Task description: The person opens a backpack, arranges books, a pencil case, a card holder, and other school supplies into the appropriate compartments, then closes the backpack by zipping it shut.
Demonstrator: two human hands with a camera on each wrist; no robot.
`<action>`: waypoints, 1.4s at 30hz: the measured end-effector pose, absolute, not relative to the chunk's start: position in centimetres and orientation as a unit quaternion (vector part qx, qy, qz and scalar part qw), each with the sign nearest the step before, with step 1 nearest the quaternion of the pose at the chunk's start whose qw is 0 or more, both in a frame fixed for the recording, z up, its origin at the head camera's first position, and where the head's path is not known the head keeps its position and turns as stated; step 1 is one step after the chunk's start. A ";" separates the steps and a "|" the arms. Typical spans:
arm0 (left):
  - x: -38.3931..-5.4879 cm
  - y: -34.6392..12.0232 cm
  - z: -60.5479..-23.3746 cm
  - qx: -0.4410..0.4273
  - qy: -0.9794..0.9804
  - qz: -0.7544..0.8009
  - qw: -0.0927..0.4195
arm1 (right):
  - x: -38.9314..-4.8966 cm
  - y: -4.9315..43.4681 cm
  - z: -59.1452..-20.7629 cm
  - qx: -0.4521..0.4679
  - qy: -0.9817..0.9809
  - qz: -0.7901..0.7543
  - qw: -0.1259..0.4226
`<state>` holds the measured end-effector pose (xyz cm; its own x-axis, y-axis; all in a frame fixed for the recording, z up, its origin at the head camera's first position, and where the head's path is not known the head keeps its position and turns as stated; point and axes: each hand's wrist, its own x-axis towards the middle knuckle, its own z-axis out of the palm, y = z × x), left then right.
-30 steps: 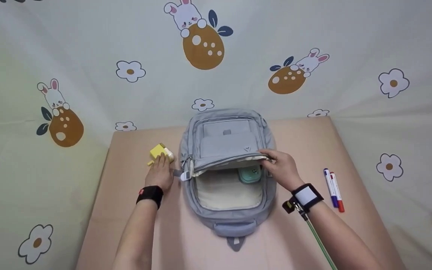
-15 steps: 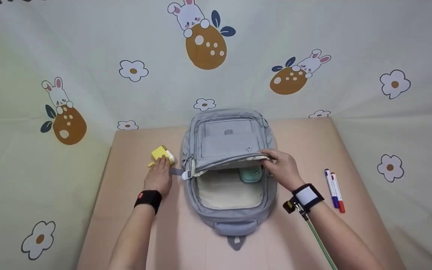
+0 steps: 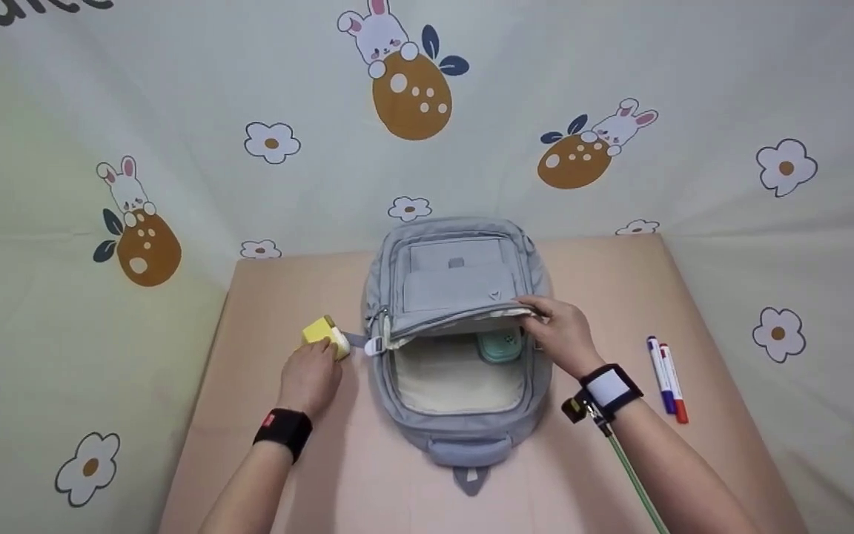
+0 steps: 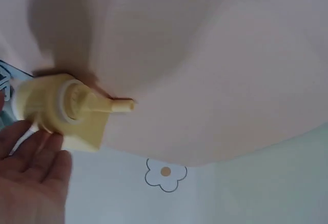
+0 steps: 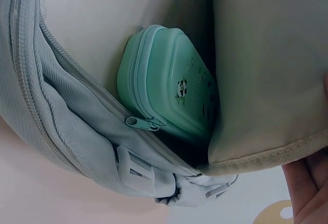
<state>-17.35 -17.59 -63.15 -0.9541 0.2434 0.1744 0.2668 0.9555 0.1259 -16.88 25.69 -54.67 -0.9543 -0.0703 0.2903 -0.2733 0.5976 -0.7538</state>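
My left hand grips a yellow hand-crank pencil sharpener left of the grey-blue backpack. In the left wrist view, the sharpener's crank points away from the fingers, which curl at its body. The backpack lies on its back, its main pocket unzipped. With fingers and thumb, my right hand pinches the edge of the front flap and holds it lifted. Inside the pocket, a mint-green zipped case with a panda print rests against the side, partly under the flap.
Two markers, one blue-capped and one red-capped, lie right of the backpack on the pinkish table. A side strap buckle is near the sharpener. A patterned curtain rises behind the table's far edge.
My left hand has curled its fingers around the sharpener and drawn it nearer to me. The right hand keeps the flap raised. The head view has shifted slightly.
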 end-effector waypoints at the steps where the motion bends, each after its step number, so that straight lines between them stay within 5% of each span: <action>1: -17.3 -17.7 -63.1 -0.129 -0.985 -0.079 0.079 | -16.9 25.7 -54.7 0.097 -0.887 0.437 0.115; 5: -17.8 -18.7 -63.3 -0.110 -0.984 -0.128 0.062 | -16.9 25.4 -54.7 0.099 -0.885 0.440 0.117; 14: -19.1 -21.2 -64.1 -0.016 -0.971 -0.228 -0.072 | -16.9 24.9 -55.0 0.110 -0.886 0.431 0.127; 27: -17.0 -21.3 -63.2 -0.041 -0.959 -0.276 -0.043 | -17.2 24.9 -54.5 0.094 -0.885 0.433 0.143; 42: -13.3 -14.1 -57.6 -0.310 -0.921 -0.236 -0.022 | -17.5 24.8 -53.7 0.064 -0.883 0.434 0.166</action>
<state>-13.28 -14.11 -57.60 -0.8072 0.5808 0.1052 0.5598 0.6967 0.4486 -17.54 24.78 -53.69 -0.9368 0.0310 0.3486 -0.2572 0.6144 -0.7459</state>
